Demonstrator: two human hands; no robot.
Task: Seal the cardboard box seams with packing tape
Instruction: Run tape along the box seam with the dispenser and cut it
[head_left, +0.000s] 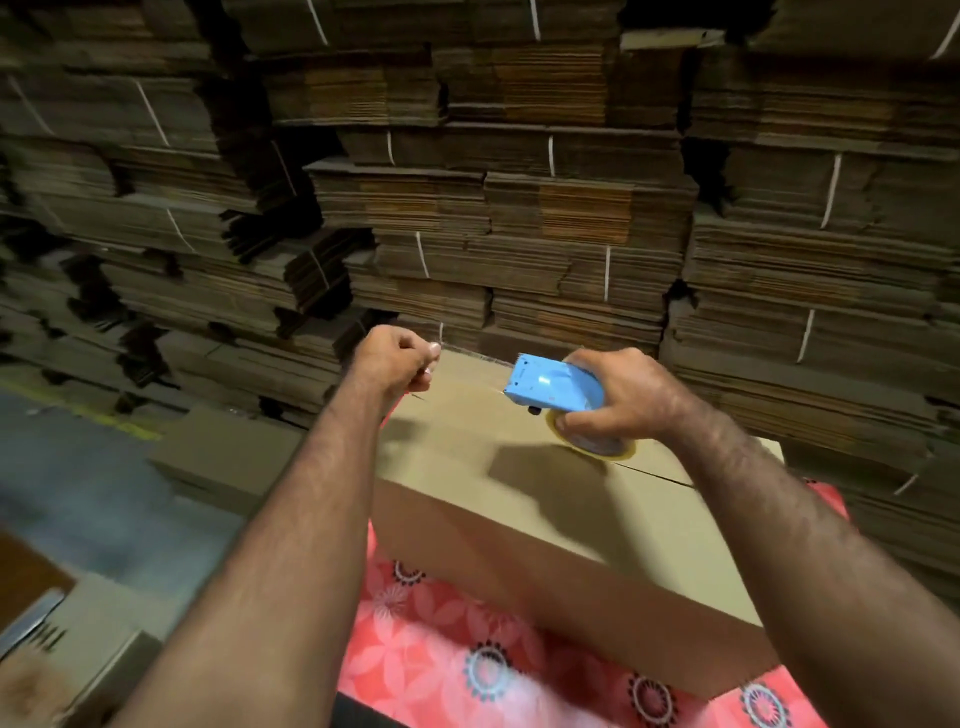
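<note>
Nearest the camera, a pink cloth (441, 670) printed with pale flowers and dark ringed motifs is seen spread beneath the work. On it a closed cardboard box (545, 535) is set, its near side wall facing the viewer and its top turned upward; the dark line of the centre seam (660, 475) is visible on the top toward the right, running under the right forearm. Above that top the right hand (628, 397) is held, its fingers curled round a blue tape dispenser (550, 384); a roll of clear packing tape (597, 441) with a yellowish rim is carried in the dispenser and is almost touching the box top, where a shadow is cast beside it. The dispenser's front end is pointed toward the left hand. At the far left edge of the box the left hand (397, 358) is closed into a fist, with thumb and fingertips pinched together; whether the tape's end is gripped there cannot be told, since the thin strip is blurred. To the left, lower cartons (223, 457) and grey floor (78, 467) are seen. Behind everything, strapped bundles of flattened cardboard (519, 208) are stacked high across the whole background.
</note>
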